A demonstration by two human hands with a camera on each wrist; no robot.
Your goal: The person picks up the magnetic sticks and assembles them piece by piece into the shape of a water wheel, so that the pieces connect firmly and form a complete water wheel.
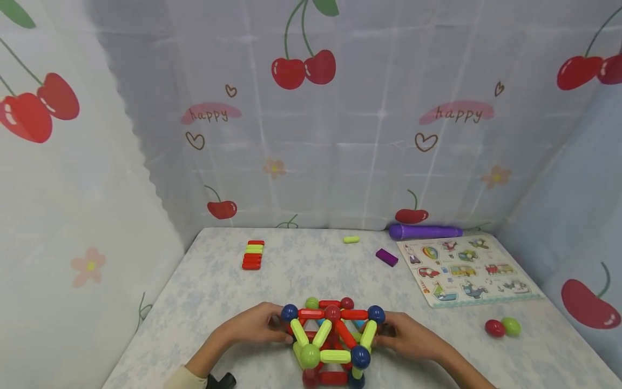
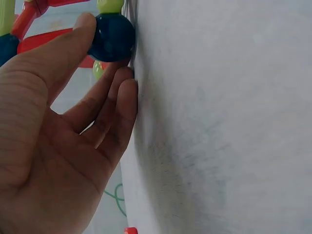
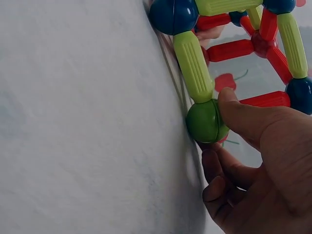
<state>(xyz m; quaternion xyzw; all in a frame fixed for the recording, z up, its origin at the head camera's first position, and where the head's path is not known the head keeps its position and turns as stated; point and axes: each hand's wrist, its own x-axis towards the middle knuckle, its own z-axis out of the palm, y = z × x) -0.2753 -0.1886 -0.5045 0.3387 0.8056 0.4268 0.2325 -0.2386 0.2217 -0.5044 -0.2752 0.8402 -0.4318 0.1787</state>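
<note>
A frame built from a ball-and-stick toy set (image 1: 335,356) sits at the front middle of the table, with red and yellow-green rods joined by dark blue, red and green balls. My left hand (image 1: 259,324) holds it from the left side; the left wrist view has the thumb and fingers pinching a dark blue ball (image 2: 113,38) low on the frame. On the opposite side my right hand (image 1: 408,336) grips a green ball (image 3: 207,121) between thumb and fingers, as the right wrist view shows. Its yellow-green rod (image 3: 194,67) runs up to a blue ball (image 3: 174,14).
Several red and yellow-green rods (image 1: 252,258) lie in a row at back left. Toward the back are a yellow-green rod (image 1: 351,239), a purple block (image 1: 386,257) and a purple stick (image 1: 425,232). A picture board (image 1: 413,270) and two loose balls (image 1: 495,328) lie right.
</note>
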